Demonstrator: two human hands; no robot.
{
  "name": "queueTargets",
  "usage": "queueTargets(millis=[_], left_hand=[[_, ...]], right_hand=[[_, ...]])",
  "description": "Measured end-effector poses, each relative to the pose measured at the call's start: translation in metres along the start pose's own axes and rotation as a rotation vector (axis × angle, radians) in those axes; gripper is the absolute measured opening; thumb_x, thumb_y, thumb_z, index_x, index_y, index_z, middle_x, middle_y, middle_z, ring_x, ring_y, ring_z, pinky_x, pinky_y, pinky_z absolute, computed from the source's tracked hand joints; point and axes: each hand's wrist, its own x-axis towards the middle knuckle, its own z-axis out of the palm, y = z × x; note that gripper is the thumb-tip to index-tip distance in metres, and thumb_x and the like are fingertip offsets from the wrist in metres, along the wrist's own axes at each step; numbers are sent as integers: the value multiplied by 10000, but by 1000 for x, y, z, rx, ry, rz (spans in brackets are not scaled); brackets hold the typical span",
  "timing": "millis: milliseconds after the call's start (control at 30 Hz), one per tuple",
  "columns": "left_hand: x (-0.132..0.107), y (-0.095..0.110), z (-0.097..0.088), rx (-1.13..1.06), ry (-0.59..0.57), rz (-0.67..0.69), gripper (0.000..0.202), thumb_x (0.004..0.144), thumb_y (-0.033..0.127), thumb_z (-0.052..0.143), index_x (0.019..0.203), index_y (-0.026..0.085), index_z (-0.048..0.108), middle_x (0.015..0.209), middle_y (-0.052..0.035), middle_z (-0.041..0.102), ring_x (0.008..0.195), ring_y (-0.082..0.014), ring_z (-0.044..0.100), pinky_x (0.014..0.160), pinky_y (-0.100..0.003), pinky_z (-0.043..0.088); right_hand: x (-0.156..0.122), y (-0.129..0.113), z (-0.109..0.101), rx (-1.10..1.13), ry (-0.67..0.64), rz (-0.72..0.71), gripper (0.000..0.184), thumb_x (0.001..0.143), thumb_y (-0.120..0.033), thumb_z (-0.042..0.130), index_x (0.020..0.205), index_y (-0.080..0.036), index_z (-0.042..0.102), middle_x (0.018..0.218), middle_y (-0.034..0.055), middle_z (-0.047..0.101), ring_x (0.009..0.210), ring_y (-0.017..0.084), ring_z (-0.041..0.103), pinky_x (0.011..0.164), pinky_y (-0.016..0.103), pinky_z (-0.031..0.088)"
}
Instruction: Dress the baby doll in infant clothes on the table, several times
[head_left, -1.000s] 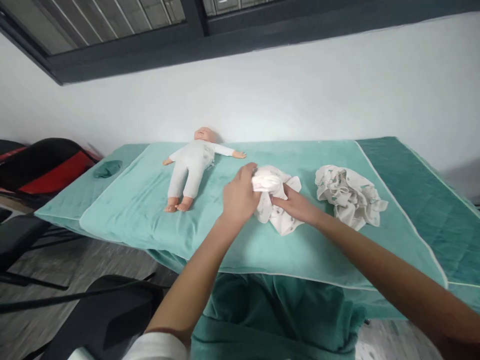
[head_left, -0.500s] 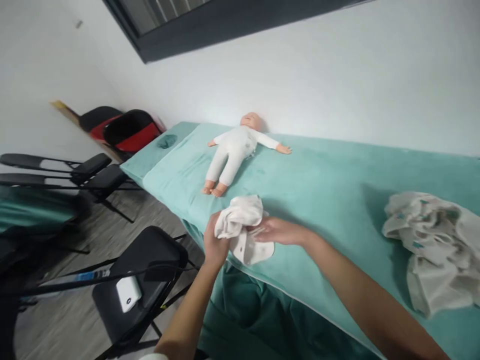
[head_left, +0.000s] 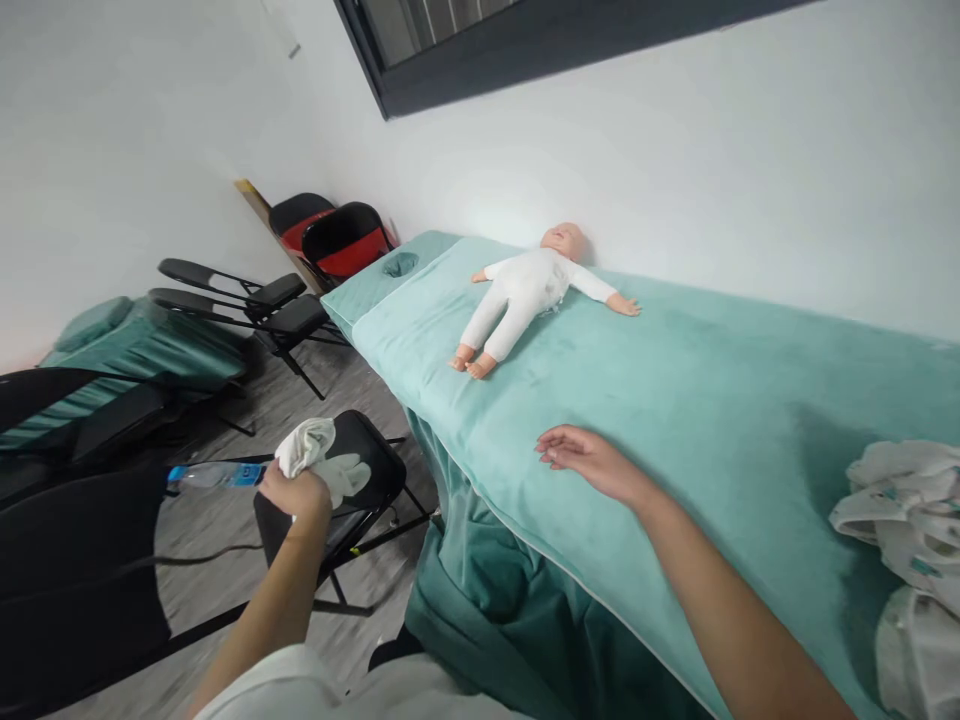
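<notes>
My left hand (head_left: 300, 497) is closed on a crumpled white cloth (head_left: 306, 446), held out to the left over a black folding chair (head_left: 379, 465). A flap of the cloth hangs past the fingers, above or against the seat; I cannot tell whether it touches. My right hand (head_left: 589, 458) is empty, fingers slightly bent and apart, above the green padded bed (head_left: 697, 390). Beyond it a baby doll (head_left: 517, 290) in a white suit lies on its back, arms spread, bare feet toward me.
A heap of white patterned cloth (head_left: 915, 520) lies at the bed's right. A water bottle (head_left: 217, 475) shows beside my left hand. More folding chairs (head_left: 281, 300) and a green-covered bench (head_left: 150, 345) stand at left. The wall (head_left: 750, 170) runs along the bed's far side.
My left hand has carried the white cloth from over the bed's near edge left to the chair. My right hand has let go of it and stays over the bed. The view has turned left.
</notes>
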Motion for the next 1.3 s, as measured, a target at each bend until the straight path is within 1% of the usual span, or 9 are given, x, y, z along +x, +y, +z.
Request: queueTargets(millis=[100,333,500,600,700,833,933,1133,1300], left_hand=[[5,-24,-9,160,150,-66,457,866,328,468,1292,164,463,1278,-161,476,1340,-491,431,1029,-624,357],[25,-57,-17,261,-57,132,204,846,308,505,1001,223,609,1031,-92,530,1218,-428,480,978,-614,379],[48,-74,-13,474,-135,273,378,911,238,406,1225,209,614,1265,-147,572,1239,-396,497,988,-565,426],[46,-100,0,700,-349,302,566,885,133,387,1433,185,522,1527,-197,469,1380,-391,447,1052,-563,422],[35,-136,17,801,-559,266,756,809,72,459,1553,195,406,1624,-201,389,1494,-391,363,1089,-577,416],[28,-176,35,858,-556,249,807,840,113,473,1622,114,273,1682,-251,246,1538,-464,266,1137,-619,367],[31,-191,40,885,-562,251,793,873,134,447,1636,118,230,1704,-235,191,1556,-458,223,1162,-641,326],[35,-185,39,840,-491,330,691,939,271,421,1600,121,291,1704,-207,221,1587,-388,185,1204,-653,255],[35,-131,49,593,-245,472,664,974,401,332,1492,-6,407,1624,-277,320,1495,-415,362,1195,-548,350]], right_hand=[[-2,0,0,-27,8,-13,361,805,-505,773,1020,-226,697,1116,83,727,1007,217,709,935,423,573],[-15,6,8,-205,136,-71,267,880,-461,676,1028,-241,701,1069,62,738,1021,226,696,974,428,540],[-24,13,16,-418,201,-114,189,958,-410,577,1039,-285,694,1095,39,731,1038,235,686,969,421,530],[-25,11,19,-518,208,-135,174,972,-391,550,1025,-311,695,1093,35,719,1026,246,681,944,427,536],[-24,8,20,-582,209,-136,185,975,-392,539,1016,-319,705,1081,37,717,1008,256,680,919,430,544],[-24,6,21,-591,218,-119,199,989,-411,529,1023,-314,699,1069,37,715,1009,251,679,910,413,543],[-23,7,21,-608,222,-107,205,995,-417,529,1016,-300,696,1059,40,715,988,239,676,893,396,539],[-20,7,22,-643,234,-168,203,997,-332,527,1005,-242,709,1039,49,723,954,198,663,859,347,520],[-24,11,22,-597,289,-236,185,982,-278,531,996,-236,711,1034,44,719,937,178,663,827,323,524]])
